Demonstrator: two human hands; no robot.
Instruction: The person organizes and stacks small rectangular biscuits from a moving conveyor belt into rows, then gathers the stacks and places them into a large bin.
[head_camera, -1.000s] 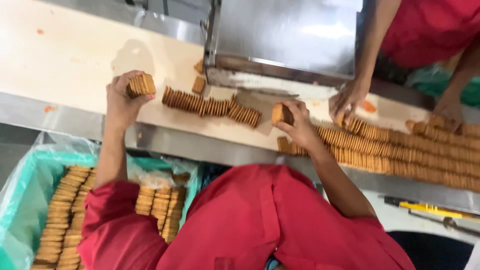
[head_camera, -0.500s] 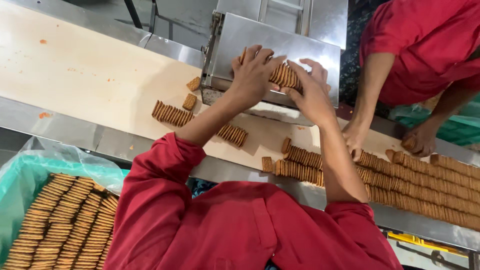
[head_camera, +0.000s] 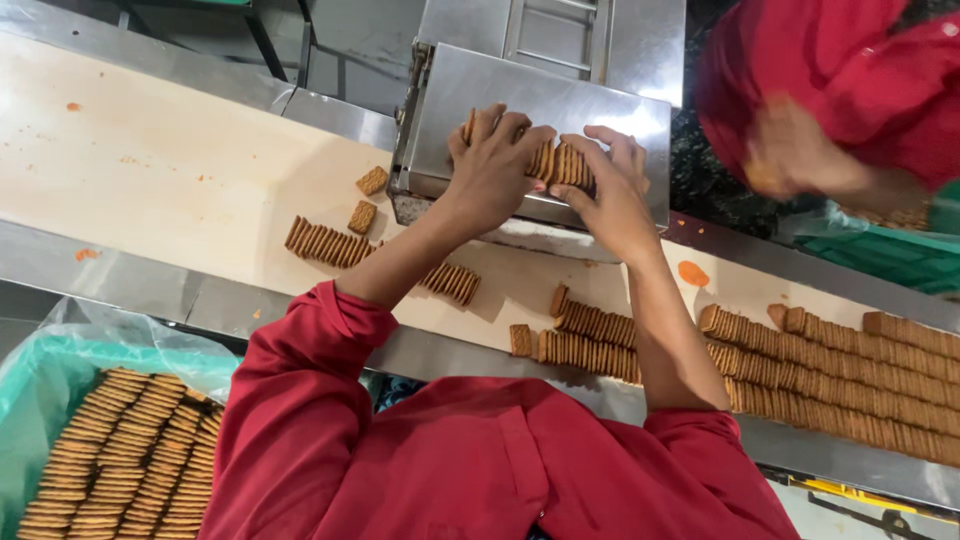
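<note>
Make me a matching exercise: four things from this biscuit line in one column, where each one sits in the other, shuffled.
Things:
1. row of biscuits between the hands
2. two loose biscuits
3. crate of stacked biscuits
4. long rows of biscuits

Places:
A. bottom left, in a green plastic liner
B. on the belt at the right
C. on the sloping metal plate
D. on the belt just left of the metal plate

Pairs: 1-C, 2-D, 3-A, 4-B

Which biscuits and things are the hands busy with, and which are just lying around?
In use:
- left hand and right hand
- row of biscuits gripped between them
- steel machine top under that row

Lying about:
- two loose biscuits on the belt
- biscuit rows at the right
- lined crate of stacked biscuits
</note>
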